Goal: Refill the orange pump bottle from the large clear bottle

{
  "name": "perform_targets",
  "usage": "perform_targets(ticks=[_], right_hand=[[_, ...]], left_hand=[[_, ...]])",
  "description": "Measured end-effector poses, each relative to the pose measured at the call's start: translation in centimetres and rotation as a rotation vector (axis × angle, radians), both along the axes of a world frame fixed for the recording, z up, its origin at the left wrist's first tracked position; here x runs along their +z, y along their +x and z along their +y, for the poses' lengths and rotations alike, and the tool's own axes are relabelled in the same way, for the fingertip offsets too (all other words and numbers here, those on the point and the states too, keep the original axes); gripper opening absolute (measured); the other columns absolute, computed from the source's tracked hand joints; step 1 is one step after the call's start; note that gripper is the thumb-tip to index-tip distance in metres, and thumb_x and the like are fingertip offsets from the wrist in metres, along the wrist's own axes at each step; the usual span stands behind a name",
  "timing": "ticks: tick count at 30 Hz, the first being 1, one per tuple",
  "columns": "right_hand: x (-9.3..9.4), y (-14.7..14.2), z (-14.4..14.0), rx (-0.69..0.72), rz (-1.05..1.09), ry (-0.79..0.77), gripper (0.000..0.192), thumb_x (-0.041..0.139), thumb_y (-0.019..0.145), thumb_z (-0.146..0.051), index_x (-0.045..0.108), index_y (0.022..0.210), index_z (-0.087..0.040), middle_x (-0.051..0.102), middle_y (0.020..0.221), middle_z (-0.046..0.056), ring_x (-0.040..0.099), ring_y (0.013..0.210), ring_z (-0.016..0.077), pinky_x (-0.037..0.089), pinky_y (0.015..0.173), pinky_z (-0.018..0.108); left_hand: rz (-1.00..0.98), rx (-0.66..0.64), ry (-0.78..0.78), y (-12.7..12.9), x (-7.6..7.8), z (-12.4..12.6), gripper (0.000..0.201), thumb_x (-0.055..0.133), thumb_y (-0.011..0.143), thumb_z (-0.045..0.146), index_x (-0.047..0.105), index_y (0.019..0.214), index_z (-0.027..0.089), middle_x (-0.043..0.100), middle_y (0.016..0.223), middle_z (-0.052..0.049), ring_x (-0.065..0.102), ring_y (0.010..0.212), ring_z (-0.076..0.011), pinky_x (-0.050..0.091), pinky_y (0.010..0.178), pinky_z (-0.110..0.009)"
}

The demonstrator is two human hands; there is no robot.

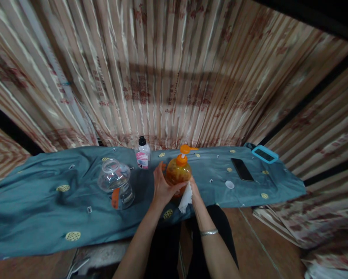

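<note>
Left hand wraps orange pump bottle, upright on teal cloth over counter. Right hand presses white tissue at bottle base. Clear jar lies near left; small white bottle behind; dark phone right.

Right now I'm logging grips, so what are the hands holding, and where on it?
Left hand grips the orange pump bottle around its body. Right hand presses a white cloth against the bottle's lower side.
</note>
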State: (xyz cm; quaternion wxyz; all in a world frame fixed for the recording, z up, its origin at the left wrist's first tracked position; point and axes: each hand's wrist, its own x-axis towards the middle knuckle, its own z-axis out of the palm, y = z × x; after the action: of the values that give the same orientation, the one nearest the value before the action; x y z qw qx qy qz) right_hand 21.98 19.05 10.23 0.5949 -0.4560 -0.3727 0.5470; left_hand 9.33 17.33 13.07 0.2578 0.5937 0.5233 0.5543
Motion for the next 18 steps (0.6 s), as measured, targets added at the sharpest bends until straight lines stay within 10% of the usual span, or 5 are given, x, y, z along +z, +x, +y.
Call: perform_targets(ticks=[8, 18], right_hand=[[6.1, -0.3, -1.5, -0.062, 0.117, 0.058, 0.037, 0.08, 0.056, -0.055, 0.071, 0.073, -0.023, 0.073, 0.069, -0.003, 0.064, 0.061, 0.0155, 0.051, 0.067, 0.03], [13.2, -1.0, 2.3, 0.027, 0.042, 0.178, 0.019, 0.074, 0.053, -0.03, 0.072, 0.07, -0.021, 0.07, 0.064, -0.003, 0.059, 0.059, 0.0135, 0.045, 0.061, 0.026]], left_hand=[[-0.049, 0.007, 0.09, -0.1, -0.4, -2.6, 0.065, 0.076, 0.072, 0.038, 0.042, 0.126, 0.022, 0.05, 0.126, -0.011, 0.054, 0.12, -0.0271, 0.05, 0.099, -0.047], [0.049, -0.075, 0.104, 0.7, -0.3, -2.7, 0.09, 0.081, 0.065, 0.027, 0.029, 0.138, 0.022, 0.044, 0.138, -0.014, 0.045, 0.132, -0.0317, 0.038, 0.112, -0.054]])
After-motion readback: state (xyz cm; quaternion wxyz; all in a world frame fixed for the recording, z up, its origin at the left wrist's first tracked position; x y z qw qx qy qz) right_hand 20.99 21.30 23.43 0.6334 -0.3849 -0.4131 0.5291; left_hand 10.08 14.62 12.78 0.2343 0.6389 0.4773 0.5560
